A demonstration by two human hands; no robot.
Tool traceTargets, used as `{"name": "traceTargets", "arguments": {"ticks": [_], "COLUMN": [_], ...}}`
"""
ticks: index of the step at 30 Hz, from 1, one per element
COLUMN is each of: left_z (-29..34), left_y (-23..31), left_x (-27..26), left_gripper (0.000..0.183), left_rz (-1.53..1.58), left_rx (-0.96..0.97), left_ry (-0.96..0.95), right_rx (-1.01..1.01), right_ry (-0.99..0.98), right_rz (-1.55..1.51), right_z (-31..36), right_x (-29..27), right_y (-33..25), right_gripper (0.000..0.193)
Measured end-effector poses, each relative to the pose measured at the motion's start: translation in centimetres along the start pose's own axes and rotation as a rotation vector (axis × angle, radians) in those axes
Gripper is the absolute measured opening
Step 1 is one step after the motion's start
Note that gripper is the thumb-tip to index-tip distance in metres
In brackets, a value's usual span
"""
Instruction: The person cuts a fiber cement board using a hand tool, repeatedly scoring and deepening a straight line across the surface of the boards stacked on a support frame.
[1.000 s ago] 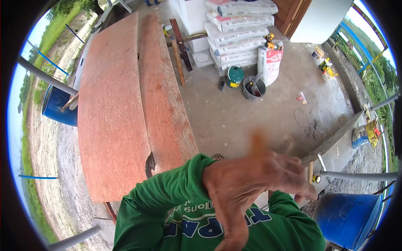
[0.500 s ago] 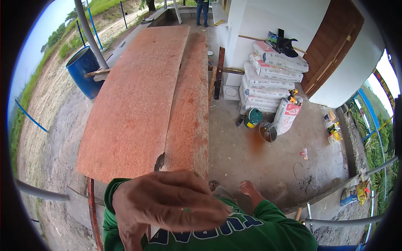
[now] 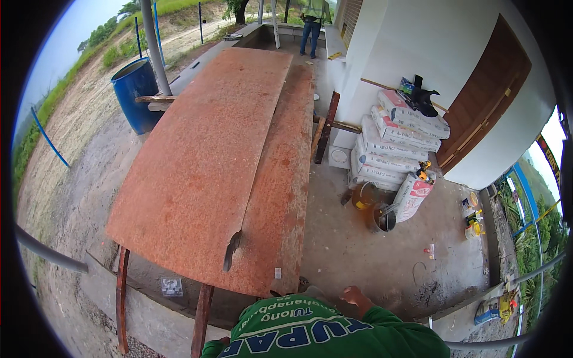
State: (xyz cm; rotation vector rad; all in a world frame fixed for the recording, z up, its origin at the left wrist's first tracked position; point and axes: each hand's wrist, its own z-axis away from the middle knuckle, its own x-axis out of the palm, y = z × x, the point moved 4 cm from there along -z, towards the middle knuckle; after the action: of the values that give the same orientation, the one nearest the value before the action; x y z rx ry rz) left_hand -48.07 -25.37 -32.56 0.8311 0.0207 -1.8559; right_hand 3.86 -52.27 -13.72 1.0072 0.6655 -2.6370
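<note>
My left hand (image 3: 224,340) is low at the left side of my green shirt, mostly hidden behind the sleeve; its fingers do not show clearly. On the other side, my right hand (image 3: 355,297) hangs over the concrete floor, with nothing visible in it and its fingers largely turned from view. In front of me a large reddish-brown plywood sheet (image 3: 191,149) overlaps another reddish board (image 3: 280,197). A dark elongated object (image 3: 231,250) lies at the near end of their overlap. On the lower board is a small white label (image 3: 277,272).
Wooden posts (image 3: 202,319) stand under the boards' near end. A blue barrel (image 3: 134,98) is at left. Stacked cement bags (image 3: 397,143), a dark bucket (image 3: 384,218) and a brown door (image 3: 492,95) are at right. Beyond the boards stands another person (image 3: 311,30).
My left hand, large in front of the boards before, has dropped to my left side. The view has shifted, showing the boards' near end and the posts beneath. My right hand stays low.
</note>
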Motion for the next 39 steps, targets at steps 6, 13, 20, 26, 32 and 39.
{"name": "traceTargets", "arguments": {"ticks": [6, 13, 20, 26, 32, 39], "left_z": [4.3, 12.1, 20.5, 31.5, 37.2, 28.8], "left_y": [9.3, 27.9, 41.3, 51.3, 57.1, 49.6], "left_x": [-13.7, -31.6, -36.6, -42.6, -41.4, -43.9], "left_gripper": [0.028, 0.025, 0.051, 0.092, 0.097, 0.055], "left_rz": [0.595, 0.206, 0.901, 0.727, 0.847, 0.746], "left_rx": [-0.089, 0.364, 1.120, 1.871, 2.365, 1.818], "left_ry": [0.160, 0.624, -0.081, -0.401, -0.461, -0.222], "right_rx": [-0.037, -0.160, -0.104, 0.070, -0.041, -0.104], "right_ry": [-0.059, 0.065, 0.061, -0.071, -0.020, 0.061], "right_rz": [0.055, -0.139, -0.054, 0.020, 0.069, -0.229], "right_z": [-1.6, -2.5, -1.8, -2.9, -7.7, 0.8], "right_x": [-2.8, -6.5, -4.0, 0.6, 7.1, -1.3], "right_y": [-3.6, -8.3, -3.9, 2.3, 8.7, -1.6], "right_gripper": [0.045, 0.050, 0.051, 0.042, 0.041, 0.044]}}
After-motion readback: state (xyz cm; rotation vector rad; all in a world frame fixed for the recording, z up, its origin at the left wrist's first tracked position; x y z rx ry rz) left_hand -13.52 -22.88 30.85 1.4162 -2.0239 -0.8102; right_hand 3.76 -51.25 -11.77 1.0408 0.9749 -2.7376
